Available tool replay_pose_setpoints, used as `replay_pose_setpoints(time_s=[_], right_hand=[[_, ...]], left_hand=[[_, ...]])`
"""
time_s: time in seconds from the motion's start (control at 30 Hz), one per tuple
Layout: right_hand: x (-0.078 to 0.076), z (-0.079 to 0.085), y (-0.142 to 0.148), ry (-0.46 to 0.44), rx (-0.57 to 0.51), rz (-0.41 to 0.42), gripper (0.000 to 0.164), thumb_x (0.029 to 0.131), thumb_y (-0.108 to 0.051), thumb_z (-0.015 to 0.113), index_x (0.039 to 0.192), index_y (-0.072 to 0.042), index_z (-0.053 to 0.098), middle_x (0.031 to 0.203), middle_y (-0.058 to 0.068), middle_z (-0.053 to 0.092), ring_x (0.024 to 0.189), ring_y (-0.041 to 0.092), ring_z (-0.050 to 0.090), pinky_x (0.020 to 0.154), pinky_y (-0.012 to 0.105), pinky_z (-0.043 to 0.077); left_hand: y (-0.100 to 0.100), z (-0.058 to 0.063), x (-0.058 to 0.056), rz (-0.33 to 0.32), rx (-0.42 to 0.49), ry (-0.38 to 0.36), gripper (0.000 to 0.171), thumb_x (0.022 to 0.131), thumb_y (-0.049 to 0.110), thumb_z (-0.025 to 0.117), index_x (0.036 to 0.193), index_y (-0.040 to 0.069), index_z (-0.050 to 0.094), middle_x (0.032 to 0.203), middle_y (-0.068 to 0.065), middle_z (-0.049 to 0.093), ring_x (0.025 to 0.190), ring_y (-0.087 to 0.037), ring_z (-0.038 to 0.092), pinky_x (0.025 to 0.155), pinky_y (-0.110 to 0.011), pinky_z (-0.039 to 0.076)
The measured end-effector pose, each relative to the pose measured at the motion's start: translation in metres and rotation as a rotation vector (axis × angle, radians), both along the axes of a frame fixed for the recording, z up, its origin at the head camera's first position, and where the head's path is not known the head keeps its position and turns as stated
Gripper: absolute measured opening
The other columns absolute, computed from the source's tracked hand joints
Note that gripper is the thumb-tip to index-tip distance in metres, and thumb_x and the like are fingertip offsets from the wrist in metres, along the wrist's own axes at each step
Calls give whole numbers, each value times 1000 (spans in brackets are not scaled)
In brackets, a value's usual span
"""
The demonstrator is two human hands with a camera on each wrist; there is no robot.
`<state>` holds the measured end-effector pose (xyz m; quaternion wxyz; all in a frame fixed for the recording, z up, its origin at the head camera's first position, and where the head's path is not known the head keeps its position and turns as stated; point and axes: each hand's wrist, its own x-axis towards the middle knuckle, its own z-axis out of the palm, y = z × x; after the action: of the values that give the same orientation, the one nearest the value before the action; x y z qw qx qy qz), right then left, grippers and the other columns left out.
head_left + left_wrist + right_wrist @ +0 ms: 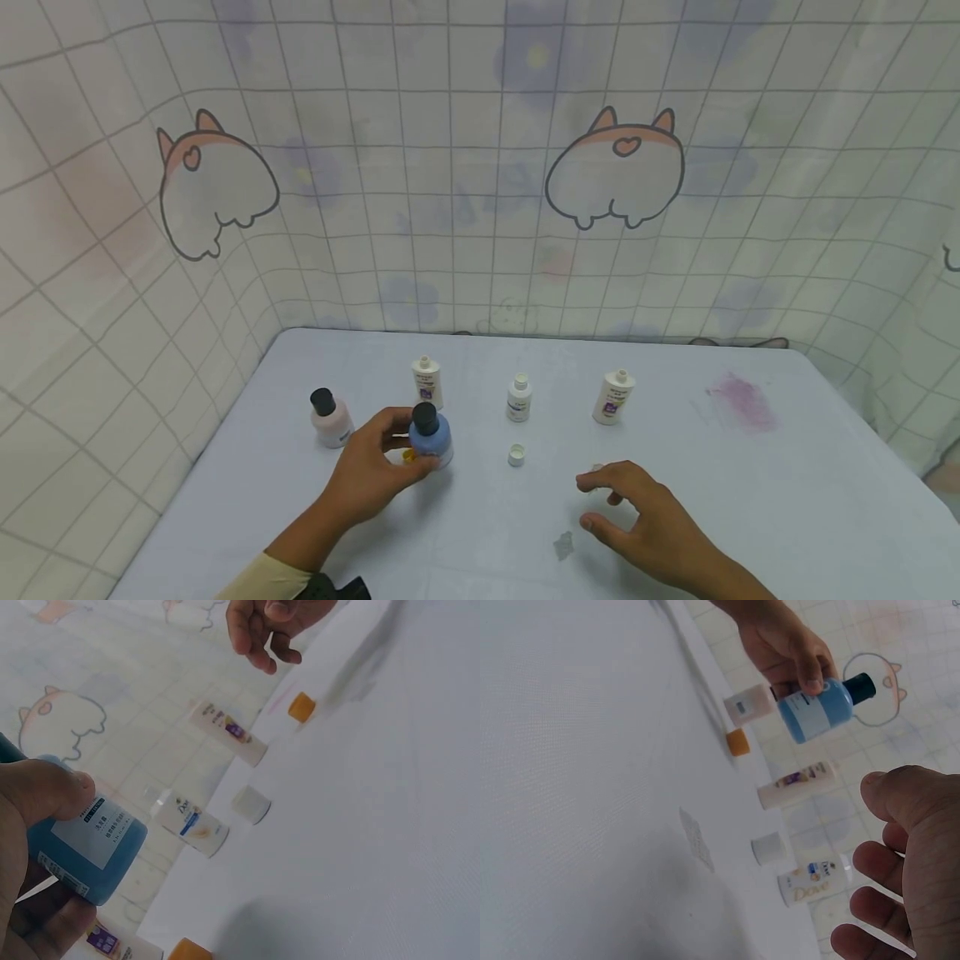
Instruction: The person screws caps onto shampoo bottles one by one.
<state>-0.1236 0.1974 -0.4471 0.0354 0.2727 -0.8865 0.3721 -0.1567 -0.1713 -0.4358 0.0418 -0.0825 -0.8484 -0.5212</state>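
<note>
My left hand [375,479] grips a blue bottle [441,442] with a black cap, fingers and thumb on either side of its body. In the right wrist view this bottle [810,716] is tilted and raised off the table. A yellow-orange cap [408,455] shows partly behind the left fingers. My right hand [652,521] hovers over the table with fingers loosely bent and nothing in it. Close to it in the left wrist view lies another orange cap [302,707]. A small white cap [516,456] sits between the hands, before an uncapped white Dove bottle [518,402].
Left of the left hand stands a pale pink bottle [333,425] with a black cap. Two uncapped white bottles with purple labels stand farther back, one on the left [427,383], one on the right [612,400]. A patterned curtain [480,208] hangs behind the white table [787,483].
</note>
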Motion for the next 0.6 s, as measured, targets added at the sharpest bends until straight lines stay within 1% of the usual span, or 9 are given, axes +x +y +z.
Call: replay_pose_setpoints(time_s=[0.13, 0.23, 0.43, 0.6], right_hand=[[0, -2, 1, 24, 0, 8, 35, 85, -41, 67, 116, -34, 55, 111, -17, 56, 90, 9, 57, 74, 29, 52], [-1, -2, 1, 18, -2, 10, 36, 85, -41, 67, 117, -35, 54, 111, -15, 57, 91, 9, 57, 74, 29, 52], [-1, -2, 1, 17, -2, 8, 36, 84, -42, 68, 117, -35, 54, 111, -15, 58, 91, 9, 57, 74, 28, 52], [-2, -2, 1, 31, -2, 14, 35, 85, -40, 68, 117, -36, 54, 112, -16, 57, 91, 9, 57, 74, 29, 52]], left_hand=[[-4, 0, 0, 13, 19, -11, 64, 64, 43, 84, 118, 24, 54, 113, 7, 59, 100, -12, 59, 88, -42, 50], [-6, 2, 0, 26, 20, -15, 64, 64, 44, 84, 117, 24, 55, 112, 6, 59, 99, -12, 60, 87, -42, 51], [-11, 3, 1, 30, 31, 5, 63, 64, 41, 85, 116, 20, 55, 111, 5, 60, 100, -13, 59, 87, -44, 51], [-15, 3, 2, 38, 5, 3, 64, 65, 42, 85, 117, 20, 55, 112, 6, 59, 102, -14, 58, 88, -43, 50]])
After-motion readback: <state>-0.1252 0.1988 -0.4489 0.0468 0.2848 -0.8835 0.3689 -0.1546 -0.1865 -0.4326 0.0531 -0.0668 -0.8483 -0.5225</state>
